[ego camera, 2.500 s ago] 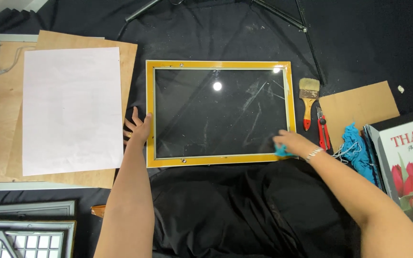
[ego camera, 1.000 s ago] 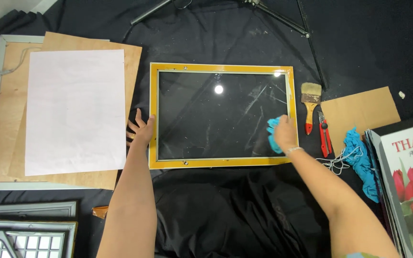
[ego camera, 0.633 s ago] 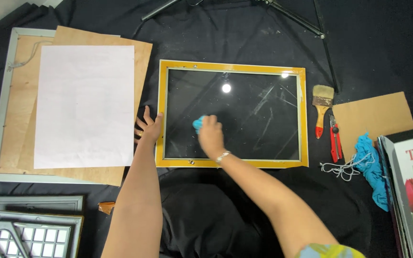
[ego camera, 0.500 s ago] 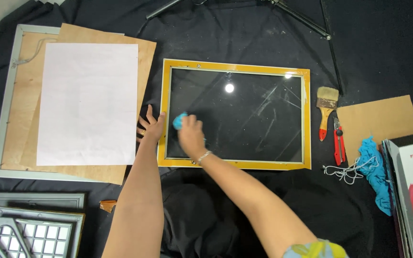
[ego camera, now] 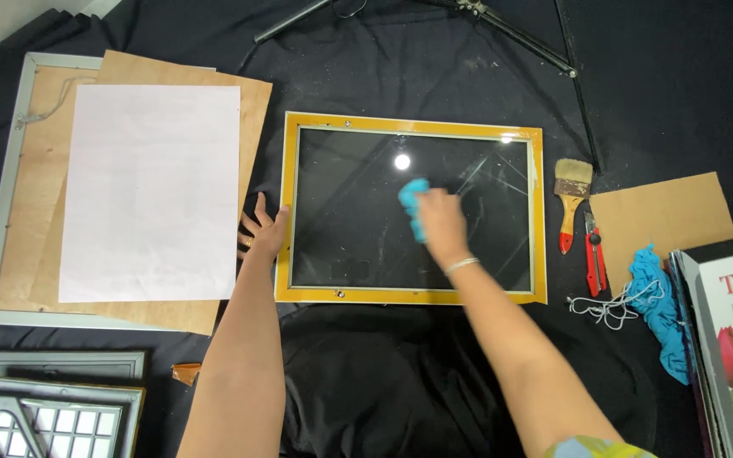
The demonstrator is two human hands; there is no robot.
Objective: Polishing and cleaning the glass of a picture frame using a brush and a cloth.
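Lying on a black cloth [ego camera: 434, 76] are a white sheet [ego camera: 150, 191] and a yellow frame [ego camera: 413, 208]. The left hand [ego camera: 263, 233], fingers spread, presses the frame's edge. The right hand [ego camera: 441, 225] pinches a blue cloth [ego camera: 413, 203] against the glass.

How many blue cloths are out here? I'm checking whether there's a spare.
2. One blue cloth is under the right hand on the glass of the yellow frame. Another blue cloth lies bunched at the right, beside the red knife. None hidden that I can see.
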